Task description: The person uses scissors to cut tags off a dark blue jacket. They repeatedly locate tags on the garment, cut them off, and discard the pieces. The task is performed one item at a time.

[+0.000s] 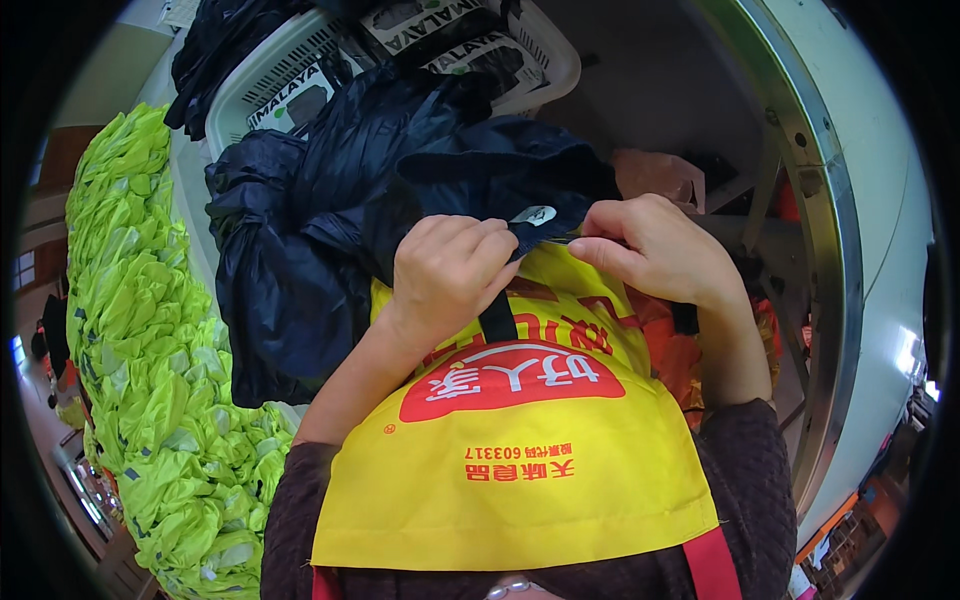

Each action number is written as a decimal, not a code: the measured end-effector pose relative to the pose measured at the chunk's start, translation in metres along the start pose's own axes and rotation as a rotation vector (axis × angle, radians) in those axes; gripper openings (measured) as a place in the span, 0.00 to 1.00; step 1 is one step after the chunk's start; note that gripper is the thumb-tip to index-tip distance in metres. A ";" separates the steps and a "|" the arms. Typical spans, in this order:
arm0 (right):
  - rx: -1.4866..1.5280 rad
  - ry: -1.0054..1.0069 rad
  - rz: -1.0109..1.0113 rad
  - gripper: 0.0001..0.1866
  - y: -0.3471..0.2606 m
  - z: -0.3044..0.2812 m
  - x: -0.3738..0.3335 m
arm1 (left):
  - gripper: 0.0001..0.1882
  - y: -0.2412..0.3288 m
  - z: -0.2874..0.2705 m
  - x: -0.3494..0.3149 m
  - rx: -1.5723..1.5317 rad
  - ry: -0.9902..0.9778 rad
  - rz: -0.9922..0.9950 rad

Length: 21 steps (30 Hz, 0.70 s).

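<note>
You are looking down over your own chest, where a yellow apron [520, 470] with a red printed patch covers the lower middle of the view. Both your hands are raised close together just above its top edge. Your left hand [448, 272] is curled into a closed grip, fingers folded down over the edge of a dark navy garment [420, 170] and over a black strap [497, 318] that runs down onto the apron. Your right hand [655, 245] sits just beside it, its grip pinched narrow with thumb and fingertips on the same navy fabric, right next to a small pale label [533, 215] sewn at the garment's edge. The navy garment is thin and crumpled, piled up in front of your hands and spilling to the left. Behind it, at the top of the view, a white plastic basket [545, 50] holds more dark clothing and flat packages. Along the left side runs a tall heap of bright lime-green fabric pieces [140, 340], bunched together. To the right, a pale curved metal frame [800, 150] bends down the edge of the view. Some orange-red fabric [672, 355] shows under your right wrist.
</note>
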State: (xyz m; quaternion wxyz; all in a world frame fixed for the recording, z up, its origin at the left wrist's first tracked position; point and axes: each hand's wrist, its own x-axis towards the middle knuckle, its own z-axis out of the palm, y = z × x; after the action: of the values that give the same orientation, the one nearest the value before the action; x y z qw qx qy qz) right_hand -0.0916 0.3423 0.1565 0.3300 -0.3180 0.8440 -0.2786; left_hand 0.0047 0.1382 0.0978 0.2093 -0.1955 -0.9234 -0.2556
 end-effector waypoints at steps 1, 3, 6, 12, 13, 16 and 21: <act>-0.014 -0.008 -0.001 0.20 -0.001 0.000 0.000 | 0.08 0.001 0.000 0.000 0.001 -0.006 0.009; -0.043 -0.024 -0.003 0.20 -0.001 0.001 0.000 | 0.09 0.002 0.003 -0.003 0.013 0.006 0.035; -0.049 -0.049 0.002 0.19 -0.001 0.004 0.002 | 0.09 0.005 0.002 -0.004 0.003 -0.013 0.037; -0.013 -0.035 0.028 0.18 0.001 0.008 -0.001 | 0.09 0.008 0.002 -0.006 -0.003 -0.036 0.034; 0.042 0.005 0.053 0.18 0.003 0.008 -0.002 | 0.09 0.008 0.002 -0.006 -0.001 -0.033 0.036; 0.189 0.127 0.101 0.18 0.010 0.008 -0.004 | 0.10 0.008 0.001 -0.006 -0.006 -0.041 0.028; 0.346 0.256 -0.048 0.17 0.004 0.038 0.008 | 0.10 0.007 0.003 -0.006 0.007 0.003 0.055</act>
State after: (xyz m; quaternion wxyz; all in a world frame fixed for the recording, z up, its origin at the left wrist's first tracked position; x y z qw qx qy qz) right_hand -0.0696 0.3296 0.1271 0.2632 -0.2385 0.8108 -0.4653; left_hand 0.0125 0.1441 0.0950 0.2185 -0.2197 -0.9182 -0.2468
